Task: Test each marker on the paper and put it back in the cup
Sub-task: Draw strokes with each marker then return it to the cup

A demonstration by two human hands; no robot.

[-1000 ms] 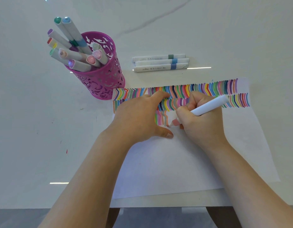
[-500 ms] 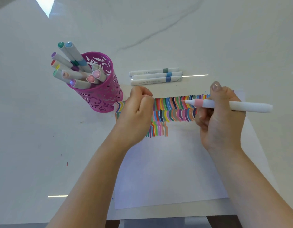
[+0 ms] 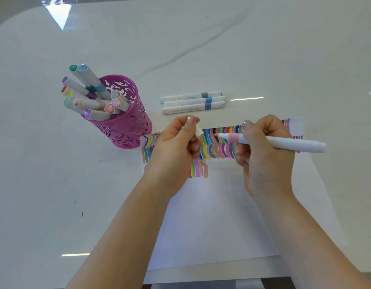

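My right hand [image 3: 264,159] grips a white marker [image 3: 284,142] with a pink band, held level above the paper, its bare tip pointing left. My left hand [image 3: 176,151] pinches the marker's white cap [image 3: 198,131] a short way left of that tip. The white paper [image 3: 211,215] lies under both hands, with rows of coloured strokes along its far edge. A magenta cut-out cup [image 3: 128,122] with several capped markers [image 3: 90,94] stands at the paper's far left corner.
Three capped white markers [image 3: 193,102] lie side by side on the white marble table [image 3: 55,184] beyond the paper, right of the cup. The table's near edge runs just below the paper.
My right hand lifted the marker off the paper and turned it level. My left hand rose from the paper, now showing the cap pinched close to the tip.
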